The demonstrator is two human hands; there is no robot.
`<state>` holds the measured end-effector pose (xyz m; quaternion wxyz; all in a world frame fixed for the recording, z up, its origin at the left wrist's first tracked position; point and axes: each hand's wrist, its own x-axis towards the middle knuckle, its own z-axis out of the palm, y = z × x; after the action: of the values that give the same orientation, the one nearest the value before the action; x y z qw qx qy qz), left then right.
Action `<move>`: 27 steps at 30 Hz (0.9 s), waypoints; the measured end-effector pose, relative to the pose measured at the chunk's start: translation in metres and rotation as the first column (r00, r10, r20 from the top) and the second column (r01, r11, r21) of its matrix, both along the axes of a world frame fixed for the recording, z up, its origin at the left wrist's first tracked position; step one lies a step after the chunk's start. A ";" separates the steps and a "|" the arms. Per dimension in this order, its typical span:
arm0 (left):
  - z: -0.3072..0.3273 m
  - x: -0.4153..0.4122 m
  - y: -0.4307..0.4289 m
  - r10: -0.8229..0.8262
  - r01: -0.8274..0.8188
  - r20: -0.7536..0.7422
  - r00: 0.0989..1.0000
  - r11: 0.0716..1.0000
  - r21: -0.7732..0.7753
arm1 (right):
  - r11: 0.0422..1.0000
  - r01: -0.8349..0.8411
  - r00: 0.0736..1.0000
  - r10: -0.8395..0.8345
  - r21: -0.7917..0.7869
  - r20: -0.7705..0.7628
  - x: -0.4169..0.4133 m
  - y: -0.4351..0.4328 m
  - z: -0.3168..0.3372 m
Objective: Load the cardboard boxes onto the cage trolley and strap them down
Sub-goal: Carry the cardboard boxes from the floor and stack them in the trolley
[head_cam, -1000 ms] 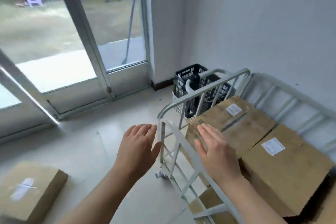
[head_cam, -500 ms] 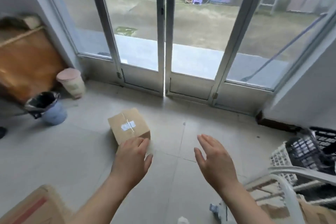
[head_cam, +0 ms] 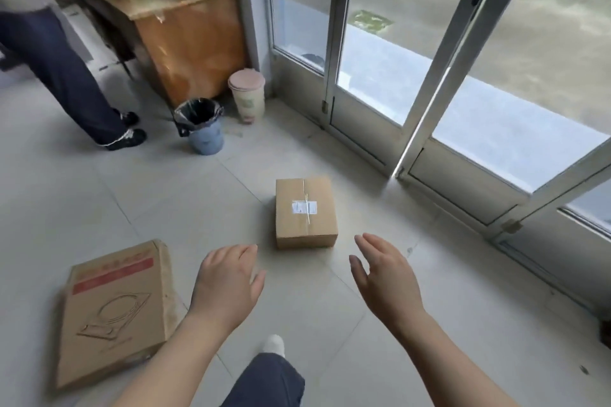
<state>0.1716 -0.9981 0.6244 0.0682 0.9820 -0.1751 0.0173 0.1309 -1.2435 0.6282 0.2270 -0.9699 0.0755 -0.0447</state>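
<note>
Head view: cardboard box [head_cam: 306, 211] flat on floor [head_cam: 185, 208], long axis fwd-back.

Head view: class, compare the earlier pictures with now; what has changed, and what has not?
The view swung left off the cage trolley, now out of sight, onto the small cardboard box on the floor, just ahead. The left hand and right hand stay open, holding nothing.

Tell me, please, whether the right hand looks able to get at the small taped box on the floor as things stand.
Probably yes. The right hand hangs open just short of the small taped box, with only bare floor between them; the flat carton lies off to the left.
</note>
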 end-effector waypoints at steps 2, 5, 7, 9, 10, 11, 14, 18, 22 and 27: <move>-0.009 0.029 -0.003 0.041 -0.041 -0.036 0.999 0.999 0.001 | 1.000 -0.021 1.000 0.021 0.003 -0.012 0.034 -0.003 -0.013; -0.028 0.085 -0.009 0.063 -0.063 -0.082 0.995 0.998 0.000 | 1.000 -0.017 0.998 0.018 0.002 -0.061 0.090 -0.008 -0.035; -0.044 0.129 -0.014 0.051 -0.051 -0.108 0.993 0.999 0.009 | 1.000 0.001 0.995 -0.001 0.000 -0.098 0.131 -0.012 -0.053; -0.062 0.177 -0.020 0.049 -0.048 -0.147 0.988 0.999 0.010 | 0.999 0.034 0.988 -0.034 0.003 -0.153 0.172 -0.017 -0.072; -0.073 0.200 -0.024 0.056 -0.056 -0.180 0.982 0.998 0.008 | 0.999 0.050 0.983 -0.048 0.005 -0.178 0.193 -0.020 -0.083; -0.084 0.222 -0.027 0.068 -0.069 -0.214 0.974 0.998 0.003 | 0.998 0.067 0.978 -0.064 0.010 -0.198 0.212 -0.022 -0.094; -0.127 0.282 -0.041 0.092 -0.094 -0.283 0.955 0.996 0.006 | 0.993 0.113 0.964 -0.102 0.032 -0.244 0.267 -0.032 -0.135; -0.203 0.342 -0.066 0.112 -0.119 -0.323 0.940 0.993 0.000 | 0.989 0.142 0.940 -0.121 0.041 -0.319 0.326 -0.050 -0.209; -0.302 0.378 -0.084 0.156 -0.143 -0.405 0.901 0.988 0.063 | 0.986 0.168 0.906 -0.147 0.019 -0.396 0.370 -0.069 -0.306; -0.450 0.406 -0.095 0.196 -0.128 -0.477 0.857 0.977 0.171 | 0.993 0.114 0.880 -0.112 -0.023 -0.462 0.404 -0.086 -0.453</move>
<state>0.5778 -1.0929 0.1740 0.0431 0.9676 -0.0693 -0.2390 0.5349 -1.3296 0.1753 0.2016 -0.9460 0.1840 0.1748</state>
